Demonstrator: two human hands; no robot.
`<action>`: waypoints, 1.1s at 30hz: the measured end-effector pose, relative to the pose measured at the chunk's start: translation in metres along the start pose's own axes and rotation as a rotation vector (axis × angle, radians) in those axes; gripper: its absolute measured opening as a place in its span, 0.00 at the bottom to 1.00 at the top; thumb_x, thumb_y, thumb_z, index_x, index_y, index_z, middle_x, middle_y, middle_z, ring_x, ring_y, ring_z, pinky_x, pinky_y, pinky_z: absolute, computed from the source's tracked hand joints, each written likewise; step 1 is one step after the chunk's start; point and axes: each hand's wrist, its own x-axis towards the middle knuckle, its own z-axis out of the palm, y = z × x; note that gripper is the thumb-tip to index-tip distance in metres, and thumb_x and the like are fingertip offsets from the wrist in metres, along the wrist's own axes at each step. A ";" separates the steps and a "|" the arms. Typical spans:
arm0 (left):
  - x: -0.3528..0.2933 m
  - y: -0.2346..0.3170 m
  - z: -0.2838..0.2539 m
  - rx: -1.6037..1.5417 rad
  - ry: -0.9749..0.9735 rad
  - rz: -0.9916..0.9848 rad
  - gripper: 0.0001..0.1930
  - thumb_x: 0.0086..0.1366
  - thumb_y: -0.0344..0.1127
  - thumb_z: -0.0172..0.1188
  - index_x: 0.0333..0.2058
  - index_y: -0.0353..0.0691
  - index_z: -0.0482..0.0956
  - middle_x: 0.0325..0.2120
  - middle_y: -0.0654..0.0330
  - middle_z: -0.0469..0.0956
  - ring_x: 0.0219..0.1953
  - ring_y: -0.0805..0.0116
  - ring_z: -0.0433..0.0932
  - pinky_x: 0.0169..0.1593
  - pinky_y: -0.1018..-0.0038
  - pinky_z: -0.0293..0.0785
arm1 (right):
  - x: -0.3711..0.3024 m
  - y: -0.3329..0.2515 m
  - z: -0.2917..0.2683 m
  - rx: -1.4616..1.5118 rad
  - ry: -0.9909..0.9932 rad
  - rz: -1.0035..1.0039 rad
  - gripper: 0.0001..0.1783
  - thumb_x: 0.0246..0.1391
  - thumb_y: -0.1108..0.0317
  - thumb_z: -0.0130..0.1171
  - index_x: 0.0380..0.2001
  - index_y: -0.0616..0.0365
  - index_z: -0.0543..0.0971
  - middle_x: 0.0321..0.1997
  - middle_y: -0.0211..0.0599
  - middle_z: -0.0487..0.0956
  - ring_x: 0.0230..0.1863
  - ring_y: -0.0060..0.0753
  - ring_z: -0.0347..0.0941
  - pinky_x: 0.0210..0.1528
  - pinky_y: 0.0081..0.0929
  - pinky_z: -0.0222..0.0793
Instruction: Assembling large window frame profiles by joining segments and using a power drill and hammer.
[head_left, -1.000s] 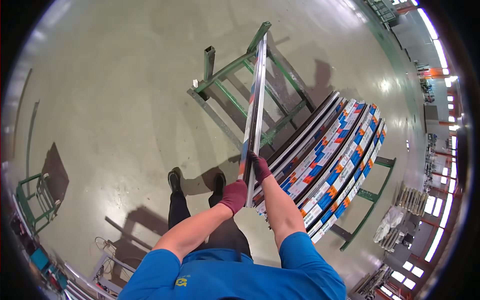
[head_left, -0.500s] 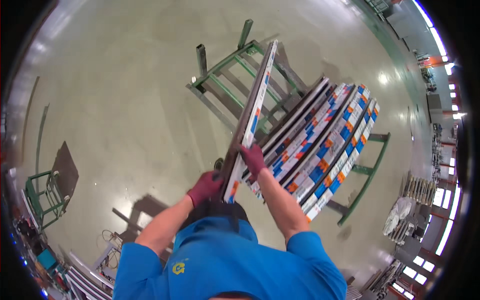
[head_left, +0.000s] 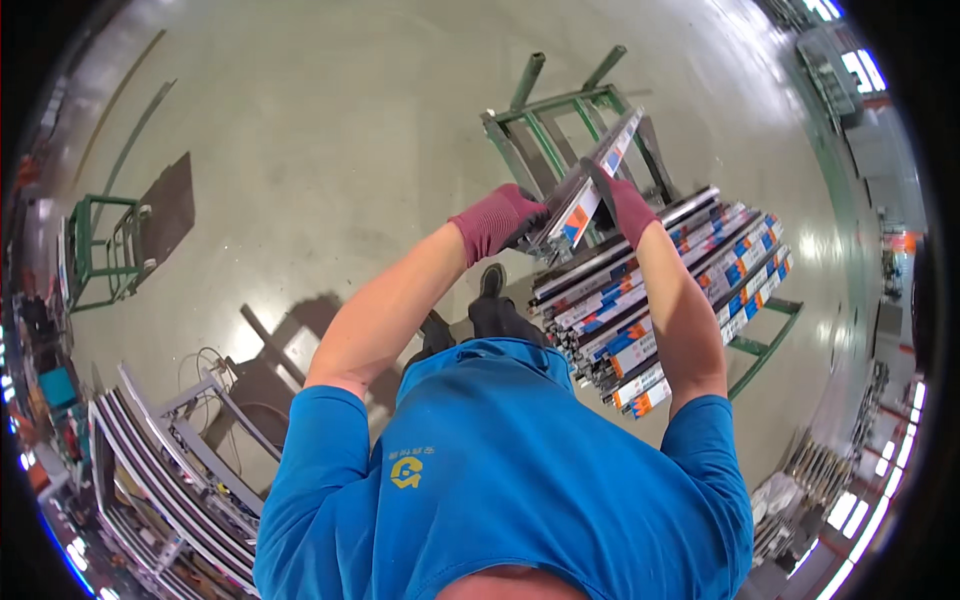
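Observation:
Both my hands, in dark red gloves, are closed on one long metal profile (head_left: 573,221) that carries a white, blue and orange film. My left hand (head_left: 500,220) grips it by its near end. My right hand (head_left: 622,203) holds it from the right, farther along. The profile points away from me and hangs above a green metal rack (head_left: 545,140). Just right of it lies a stack of similar film-covered profiles (head_left: 650,300), their near ends towards me. My right forearm crosses over part of that stack.
Two upright posts (head_left: 527,82) rise at the rack's far end. A green cart (head_left: 103,250) with a dark panel (head_left: 168,208) stands at the left. More long profiles (head_left: 175,500) lie on a frame at lower left. A grey floor (head_left: 330,130) surrounds the rack.
My hands and the held profile have moved farther out from my body. In the picture the rack and stack have shifted right, and my feet have come into view.

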 end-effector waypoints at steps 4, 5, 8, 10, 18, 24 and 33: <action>-0.004 -0.001 -0.033 0.314 0.034 0.249 0.11 0.67 0.36 0.60 0.42 0.36 0.85 0.26 0.52 0.80 0.28 0.64 0.83 0.35 0.67 0.80 | 0.022 -0.015 -0.005 0.016 -0.075 -0.178 0.40 0.58 0.26 0.59 0.31 0.59 0.83 0.22 0.34 0.78 0.20 0.31 0.74 0.23 0.33 0.70; -0.017 -0.004 -0.037 0.358 0.052 0.316 0.12 0.63 0.36 0.62 0.42 0.37 0.84 0.27 0.50 0.79 0.29 0.56 0.83 0.35 0.63 0.80 | 0.029 -0.005 -0.003 -0.006 -0.020 -0.260 0.40 0.61 0.27 0.58 0.32 0.61 0.83 0.23 0.35 0.78 0.21 0.30 0.74 0.25 0.33 0.71; -0.022 -0.069 -0.057 0.581 0.143 0.588 0.08 0.59 0.35 0.63 0.36 0.39 0.82 0.27 0.49 0.79 0.30 0.48 0.82 0.35 0.58 0.77 | 0.153 0.043 -0.011 -0.098 -0.013 -0.507 0.41 0.64 0.27 0.53 0.45 0.60 0.84 0.32 0.37 0.81 0.33 0.36 0.78 0.37 0.39 0.74; -0.054 -0.115 -0.048 0.348 0.025 0.290 0.08 0.61 0.35 0.62 0.36 0.38 0.81 0.27 0.49 0.78 0.31 0.45 0.80 0.35 0.56 0.76 | 0.180 0.047 0.021 0.395 -0.288 -0.196 0.32 0.67 0.41 0.59 0.67 0.45 0.74 0.48 0.31 0.81 0.43 0.33 0.78 0.45 0.36 0.78; -0.151 -0.088 0.005 0.413 -0.061 -0.518 0.20 0.64 0.48 0.61 0.37 0.32 0.85 0.32 0.45 0.85 0.36 0.44 0.84 0.42 0.56 0.79 | 0.379 0.229 0.094 0.779 -0.512 -0.131 0.31 0.59 0.39 0.57 0.54 0.50 0.76 0.64 0.42 0.76 0.61 0.57 0.72 0.61 0.70 0.69; -0.156 0.001 0.015 0.912 0.049 -0.831 0.45 0.56 0.64 0.68 0.60 0.28 0.72 0.42 0.41 0.83 0.47 0.42 0.83 0.56 0.45 0.74 | 0.268 0.233 0.205 1.418 -0.541 -0.182 0.23 0.53 0.49 0.60 0.40 0.58 0.84 0.46 0.43 0.84 0.51 0.49 0.80 0.62 0.54 0.73; -0.249 -0.043 0.078 1.236 0.560 -0.860 0.34 0.58 0.43 0.67 0.63 0.42 0.70 0.48 0.51 0.75 0.52 0.51 0.76 0.58 0.52 0.70 | 0.235 0.159 0.202 1.016 -0.708 0.189 0.18 0.48 0.56 0.64 0.41 0.53 0.80 0.50 0.43 0.80 0.57 0.56 0.75 0.66 0.66 0.68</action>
